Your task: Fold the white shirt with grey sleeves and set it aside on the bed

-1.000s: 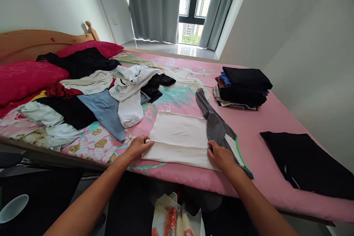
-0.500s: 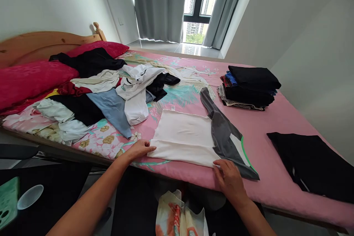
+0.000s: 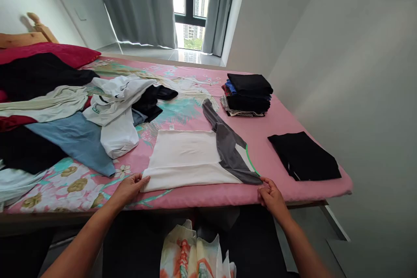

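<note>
A white shirt point(image 3: 185, 152) with dark grey sleeves and a green-edged neckline lies partly folded along the bed's near edge. One grey sleeve stretches away from me toward the back of the bed. My left hand point(image 3: 130, 187) pinches the shirt's lower left corner at the hem. At the other end, my right hand point(image 3: 271, 195) has its fingertips closed on the grey corner beside the green neckline. Both hands rest low, near the mattress edge, and the cloth between them lies flat.
Loose clothes, among them a white shirt point(image 3: 119, 139) and blue cloth point(image 3: 76, 139), are heaped on the left. A folded stack point(image 3: 249, 100) stands at the back right. A folded black garment point(image 3: 304, 156) lies on the right of the pink bedsheet point(image 3: 208, 197).
My right hand has shifted right, from the white body's lower edge to the grey corner by the neckline. My left hand stays at the hem corner. The view has turned right.
</note>
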### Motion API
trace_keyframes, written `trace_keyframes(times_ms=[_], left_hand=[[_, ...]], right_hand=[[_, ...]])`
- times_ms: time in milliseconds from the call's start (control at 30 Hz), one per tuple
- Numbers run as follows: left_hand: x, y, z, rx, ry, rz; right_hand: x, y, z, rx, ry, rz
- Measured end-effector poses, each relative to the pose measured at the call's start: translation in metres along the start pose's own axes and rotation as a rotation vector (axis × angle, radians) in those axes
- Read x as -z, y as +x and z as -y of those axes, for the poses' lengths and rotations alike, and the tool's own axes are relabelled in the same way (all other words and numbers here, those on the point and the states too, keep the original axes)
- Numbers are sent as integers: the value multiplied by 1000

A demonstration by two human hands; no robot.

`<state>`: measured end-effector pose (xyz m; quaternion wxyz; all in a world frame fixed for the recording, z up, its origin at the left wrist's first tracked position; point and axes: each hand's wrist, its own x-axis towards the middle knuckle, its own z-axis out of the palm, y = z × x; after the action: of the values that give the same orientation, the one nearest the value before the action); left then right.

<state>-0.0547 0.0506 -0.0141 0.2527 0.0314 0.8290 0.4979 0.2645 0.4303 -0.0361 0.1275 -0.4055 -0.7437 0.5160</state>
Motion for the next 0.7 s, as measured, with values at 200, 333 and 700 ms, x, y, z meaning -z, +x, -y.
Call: trace_keyframes(times_ms=[200, 333, 700], left_hand=[[-3, -7, -6, 30, -14, 47], [1, -12, -7, 34, 147, 71], [14, -6, -2, -165, 817, -67]], right_hand=[[11, 25, 6, -139, 127, 208], [16, 35, 9, -180, 69, 307], [17, 34, 0, -142, -203, 113]])
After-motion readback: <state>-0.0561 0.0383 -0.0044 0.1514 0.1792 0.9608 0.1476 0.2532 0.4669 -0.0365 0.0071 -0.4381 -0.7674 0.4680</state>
